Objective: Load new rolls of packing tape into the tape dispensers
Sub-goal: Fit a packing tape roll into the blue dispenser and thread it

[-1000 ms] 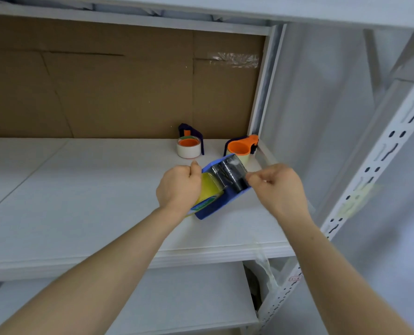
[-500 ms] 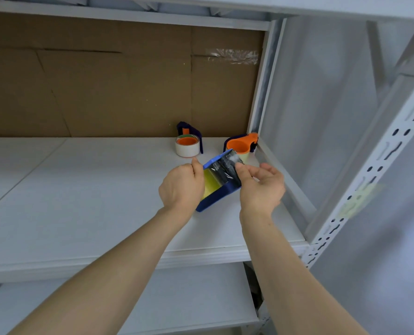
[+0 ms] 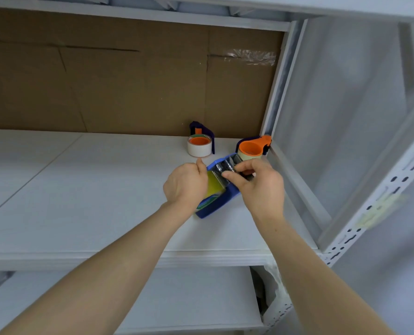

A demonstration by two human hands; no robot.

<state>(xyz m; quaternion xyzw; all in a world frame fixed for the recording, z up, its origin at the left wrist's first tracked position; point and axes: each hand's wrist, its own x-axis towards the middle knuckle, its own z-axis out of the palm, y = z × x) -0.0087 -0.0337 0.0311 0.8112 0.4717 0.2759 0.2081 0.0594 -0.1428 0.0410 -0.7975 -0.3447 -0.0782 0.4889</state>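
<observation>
A blue tape dispenser [image 3: 221, 201] with a yellowish roll of tape [image 3: 214, 187] in it lies over the white shelf [image 3: 80, 201]. My left hand [image 3: 185, 184] grips its left side, around the roll. At the dispenser's metal front end, my right hand [image 3: 259, 187] pinches the clear tape strip [image 3: 225, 168] between thumb and fingers. Behind them stand a white tape roll with an orange core in a dark blue dispenser [image 3: 200, 145] and an orange-topped dispenser [image 3: 253, 147] holding a pale roll.
Brown cardboard [image 3: 128, 88] backs the shelf. A white perforated upright [image 3: 380, 209] and a frosted side panel [image 3: 334, 117] close the right side. A lower shelf [image 3: 177, 301] lies below, with crumpled plastic [image 3: 273, 284] at its right edge.
My right hand moved left and in over the dispenser's front end, its fingers now pinching at the metal part. The left hand and dispenser stayed nearly still.
</observation>
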